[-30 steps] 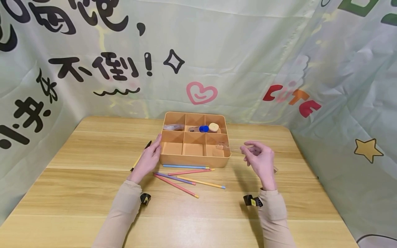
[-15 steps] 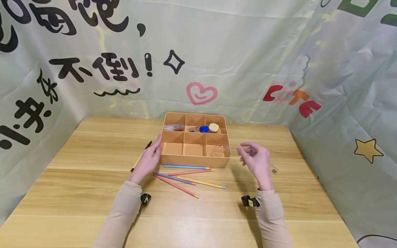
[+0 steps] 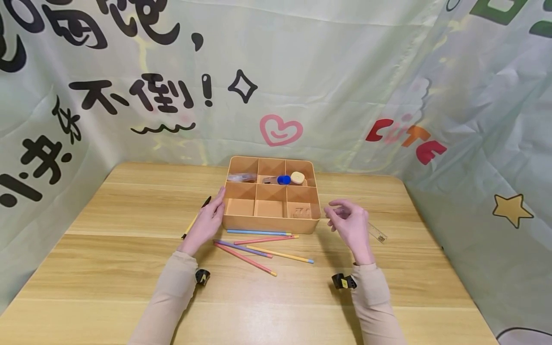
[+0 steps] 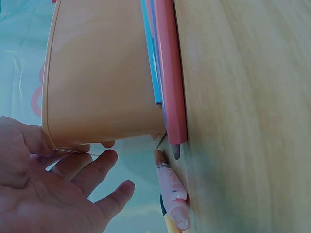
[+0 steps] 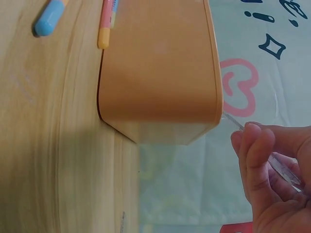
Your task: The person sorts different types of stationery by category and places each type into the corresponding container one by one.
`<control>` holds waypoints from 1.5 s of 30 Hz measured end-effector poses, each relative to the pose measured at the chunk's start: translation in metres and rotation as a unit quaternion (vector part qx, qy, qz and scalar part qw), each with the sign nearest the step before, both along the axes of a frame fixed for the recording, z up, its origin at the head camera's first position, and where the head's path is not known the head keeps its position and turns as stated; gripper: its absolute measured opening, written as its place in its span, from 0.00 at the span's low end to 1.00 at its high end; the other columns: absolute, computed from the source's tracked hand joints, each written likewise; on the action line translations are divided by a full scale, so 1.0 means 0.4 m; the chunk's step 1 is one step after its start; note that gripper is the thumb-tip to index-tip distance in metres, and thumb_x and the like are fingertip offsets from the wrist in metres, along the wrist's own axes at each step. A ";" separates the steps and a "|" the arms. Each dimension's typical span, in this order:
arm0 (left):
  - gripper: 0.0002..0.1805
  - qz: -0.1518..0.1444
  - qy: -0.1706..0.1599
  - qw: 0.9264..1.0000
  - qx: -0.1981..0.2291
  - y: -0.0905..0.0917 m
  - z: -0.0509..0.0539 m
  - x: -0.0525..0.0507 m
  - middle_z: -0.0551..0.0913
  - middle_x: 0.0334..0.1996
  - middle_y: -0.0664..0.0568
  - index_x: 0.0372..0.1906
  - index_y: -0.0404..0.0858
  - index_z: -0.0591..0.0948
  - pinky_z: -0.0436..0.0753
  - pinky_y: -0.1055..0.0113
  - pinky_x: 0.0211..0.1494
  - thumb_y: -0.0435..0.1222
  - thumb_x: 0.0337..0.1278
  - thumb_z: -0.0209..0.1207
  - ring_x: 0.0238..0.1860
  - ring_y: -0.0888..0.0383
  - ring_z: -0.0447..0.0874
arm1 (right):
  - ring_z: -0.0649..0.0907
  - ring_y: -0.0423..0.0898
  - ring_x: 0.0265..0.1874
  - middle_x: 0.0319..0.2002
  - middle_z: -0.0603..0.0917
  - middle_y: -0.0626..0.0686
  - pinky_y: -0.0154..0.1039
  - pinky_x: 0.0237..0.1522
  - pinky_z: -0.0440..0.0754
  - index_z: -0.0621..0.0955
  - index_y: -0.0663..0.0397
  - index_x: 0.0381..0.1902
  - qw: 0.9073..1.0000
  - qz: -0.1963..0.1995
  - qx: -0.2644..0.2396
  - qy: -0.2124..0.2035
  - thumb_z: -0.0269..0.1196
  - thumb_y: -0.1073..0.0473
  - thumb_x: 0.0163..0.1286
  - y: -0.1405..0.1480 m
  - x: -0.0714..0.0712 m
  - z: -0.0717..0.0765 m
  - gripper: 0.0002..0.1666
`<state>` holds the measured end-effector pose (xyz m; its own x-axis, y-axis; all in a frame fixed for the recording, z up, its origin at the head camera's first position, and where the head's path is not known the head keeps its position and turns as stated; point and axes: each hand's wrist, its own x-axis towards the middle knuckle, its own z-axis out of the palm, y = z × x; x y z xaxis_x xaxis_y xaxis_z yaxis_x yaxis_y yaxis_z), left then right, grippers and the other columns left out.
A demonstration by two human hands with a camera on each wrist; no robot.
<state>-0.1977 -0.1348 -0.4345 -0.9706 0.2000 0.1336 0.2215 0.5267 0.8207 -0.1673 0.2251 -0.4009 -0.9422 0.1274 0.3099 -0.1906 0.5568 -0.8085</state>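
Observation:
My left hand (image 3: 207, 218) rests along the left side of an orange six-compartment box (image 3: 271, 224), its fingers touching the rim and wall. In the left wrist view the lower fingers stand apart from the box wall. My right hand (image 3: 350, 223), just right of the box, pinches a thin clear plastic ruler (image 5: 234, 121) with fine edge marks. Its near part crosses the palm; the fingers hide its middle. Clear plastic with raised-looking print (image 3: 302, 212) shows in the front right compartment; I cannot tell whether it belongs to the held ruler.
Several coloured pencils (image 3: 280, 254) lie before the box. A black-and-yellow pencil (image 3: 189, 225) and a pink-capped pen-like item (image 4: 172, 191) lie left. Another clear strip (image 3: 377, 233) lies right. The back compartments hold a blue-capped item (image 3: 283, 179) and a cream round piece (image 3: 297, 178).
My right hand has moved left and slightly down toward the box. The clear print has shifted lower within the front right compartment. More of the strip on the table shows. The left hand stays put.

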 end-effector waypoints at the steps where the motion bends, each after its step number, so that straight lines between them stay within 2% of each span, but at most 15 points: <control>1: 0.28 0.001 0.000 1.000 -0.001 0.000 0.000 0.000 0.52 0.80 0.38 0.79 0.31 0.53 0.55 0.48 0.82 0.32 0.80 0.38 0.81 0.44 0.51 | 0.83 0.43 0.12 0.28 0.89 0.66 0.33 0.16 0.82 0.86 0.64 0.43 1.000 0.001 0.002 0.000 0.69 0.63 0.67 -0.001 -0.001 -0.001 0.10; 6: 0.28 0.002 0.001 1.000 -0.002 0.001 0.000 -0.001 0.52 0.80 0.37 0.79 0.31 0.54 0.55 0.48 0.82 0.32 0.80 0.38 0.80 0.44 0.52 | 0.85 0.46 0.14 0.29 0.90 0.66 0.33 0.17 0.83 0.86 0.66 0.44 1.000 0.009 0.007 -0.005 0.67 0.64 0.68 -0.008 -0.002 -0.005 0.10; 12: 0.28 0.002 0.004 1.000 -0.002 0.000 0.000 -0.001 0.52 0.80 0.37 0.78 0.31 0.54 0.56 0.47 0.82 0.32 0.80 0.37 0.80 0.44 0.52 | 0.85 0.43 0.15 0.29 0.89 0.66 0.30 0.19 0.82 0.86 0.67 0.43 0.999 0.023 0.021 -0.015 0.67 0.64 0.68 -0.012 -0.001 -0.005 0.10; 17: 0.28 0.000 0.001 1.000 -0.002 0.001 -0.002 -0.001 0.52 0.80 0.37 0.79 0.31 0.53 0.55 0.47 0.82 0.32 0.80 0.37 0.81 0.44 0.51 | 0.82 0.40 0.16 0.27 0.90 0.62 0.30 0.20 0.80 0.87 0.67 0.43 0.998 0.027 0.057 -0.014 0.68 0.63 0.66 -0.011 -0.003 -0.007 0.11; 23: 0.28 0.001 0.001 1.000 -0.002 0.002 -0.002 -0.002 0.52 0.80 0.39 0.78 0.31 0.53 0.55 0.48 0.82 0.31 0.80 0.38 0.80 0.44 0.52 | 0.80 0.38 0.24 0.25 0.88 0.58 0.27 0.29 0.77 0.87 0.66 0.44 0.994 0.042 0.100 -0.006 0.70 0.62 0.64 -0.011 -0.008 -0.016 0.14; 25: 0.28 0.003 0.001 1.000 -0.002 0.002 -0.003 -0.002 0.52 0.80 0.39 0.78 0.31 0.53 0.55 0.48 0.82 0.31 0.80 0.38 0.80 0.44 0.52 | 0.80 0.38 0.24 0.24 0.87 0.56 0.27 0.29 0.77 0.88 0.65 0.45 0.993 0.051 0.107 -0.007 0.71 0.61 0.64 -0.010 -0.010 -0.019 0.14; 32: 0.28 0.006 0.010 1.000 -0.005 0.001 -0.003 -0.001 0.53 0.80 0.38 0.78 0.30 0.54 0.56 0.47 0.82 0.30 0.79 0.39 0.80 0.43 0.52 | 0.78 0.38 0.24 0.25 0.86 0.54 0.28 0.27 0.75 0.86 0.66 0.48 0.989 0.089 0.119 -0.017 0.70 0.61 0.65 -0.008 -0.010 -0.022 0.16; 45: 0.28 0.003 0.000 1.000 0.000 0.001 -0.004 -0.002 0.52 0.80 0.38 0.79 0.31 0.53 0.55 0.48 0.82 0.31 0.80 0.38 0.81 0.44 0.51 | 0.81 0.43 0.28 0.29 0.87 0.55 0.29 0.29 0.76 0.85 0.64 0.53 0.986 0.098 0.128 -0.038 0.69 0.58 0.67 -0.012 -0.010 -0.023 0.20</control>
